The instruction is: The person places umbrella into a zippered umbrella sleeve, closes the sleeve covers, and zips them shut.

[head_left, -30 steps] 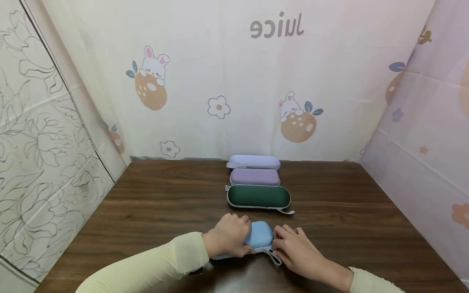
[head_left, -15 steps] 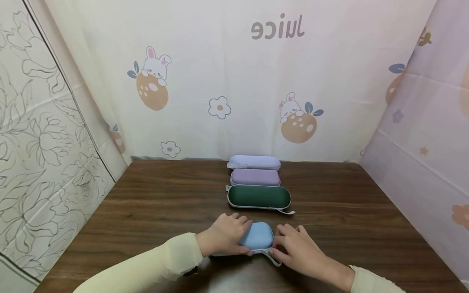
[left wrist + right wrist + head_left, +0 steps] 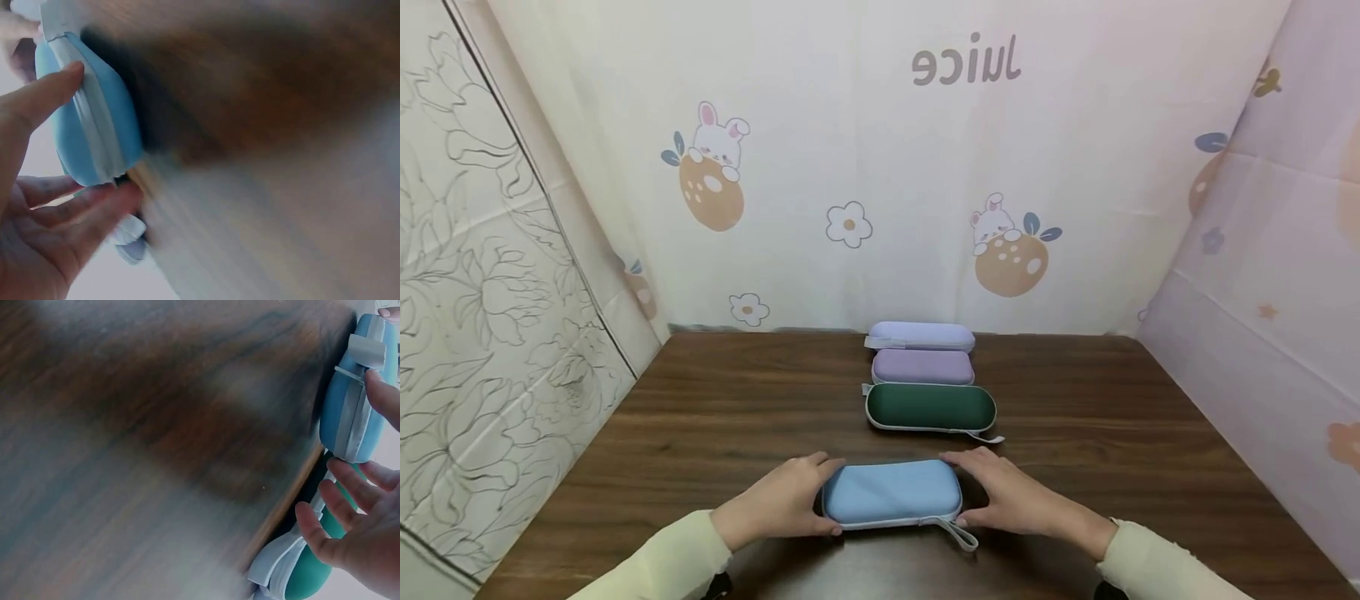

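Note:
A light blue zip-up glasses case (image 3: 891, 493) lies crosswise on the table in front of me, its zipper edge towards me and a grey wrist loop (image 3: 958, 535) hanging at the right. My left hand (image 3: 781, 500) holds its left end, thumb at the front and fingers round the far side. At the right end, my right hand (image 3: 1011, 493) grips it the same way. In the left wrist view the left thumb (image 3: 65, 78) presses by the zipper. In the right wrist view the right thumb (image 3: 380, 394) touches the front, with the other fingers spread beyond the case's end.
Behind the blue case, a green case (image 3: 930, 407), a purple case (image 3: 922, 367) and a lavender case (image 3: 922, 336) lie in a row towards the back edge of the brown wooden table (image 3: 730, 417). Printed curtains (image 3: 790, 150) hang behind and at the sides.
My left hand has slid left from the top of the blue case to its left end. The right hand has left the zipper corner and spread round the right end. The case is straighter.

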### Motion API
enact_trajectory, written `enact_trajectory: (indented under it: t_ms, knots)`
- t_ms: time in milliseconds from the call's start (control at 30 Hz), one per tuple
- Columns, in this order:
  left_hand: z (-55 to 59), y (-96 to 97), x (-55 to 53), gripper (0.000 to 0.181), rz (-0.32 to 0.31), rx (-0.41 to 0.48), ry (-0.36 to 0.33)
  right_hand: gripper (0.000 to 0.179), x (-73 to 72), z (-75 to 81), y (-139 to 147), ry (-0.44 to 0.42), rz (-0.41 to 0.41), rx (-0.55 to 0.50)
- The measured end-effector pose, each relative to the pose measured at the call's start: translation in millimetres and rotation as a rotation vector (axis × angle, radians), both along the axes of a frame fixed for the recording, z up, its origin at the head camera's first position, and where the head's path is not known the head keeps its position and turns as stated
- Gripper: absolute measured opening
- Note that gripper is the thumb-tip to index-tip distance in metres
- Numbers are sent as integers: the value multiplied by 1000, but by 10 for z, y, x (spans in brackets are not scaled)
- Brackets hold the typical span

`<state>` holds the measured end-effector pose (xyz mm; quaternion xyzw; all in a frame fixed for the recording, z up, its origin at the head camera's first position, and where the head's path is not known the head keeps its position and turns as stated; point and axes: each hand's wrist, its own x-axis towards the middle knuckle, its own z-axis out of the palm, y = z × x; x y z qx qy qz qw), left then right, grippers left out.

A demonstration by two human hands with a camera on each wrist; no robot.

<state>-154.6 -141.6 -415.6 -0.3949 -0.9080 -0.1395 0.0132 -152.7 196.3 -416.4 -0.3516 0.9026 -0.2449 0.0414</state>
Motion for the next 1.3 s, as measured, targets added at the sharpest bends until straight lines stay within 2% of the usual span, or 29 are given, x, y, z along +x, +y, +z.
enact_trajectory:
  t_ms: [100,233,433,667,867,1100,1300]
  knots:
    - [-22,-31,-21,71,-15,84,-64,71,-14,-15,5,11,0,-18]
    - [-49,-19,-60,67,-24,129,-68,67,-31,-54,15,39,-11,-59]
    - [-54,80,-143,67,-21,120,-53,66,-64,-96,105,53,-35,-89]
    - [-48,245,-325,66,-24,151,-38,68,-150,-95,239,92,-80,-100]
    - [-79,352,-455,67,-7,186,-48,67,-241,-96,318,47,-105,-98]
    - [-101,400,-505,69,58,152,-96,67,-310,-117,340,17,-120,-86]
    - [-86,406,-519,68,70,172,-141,68,-348,-79,342,11,-118,-52]
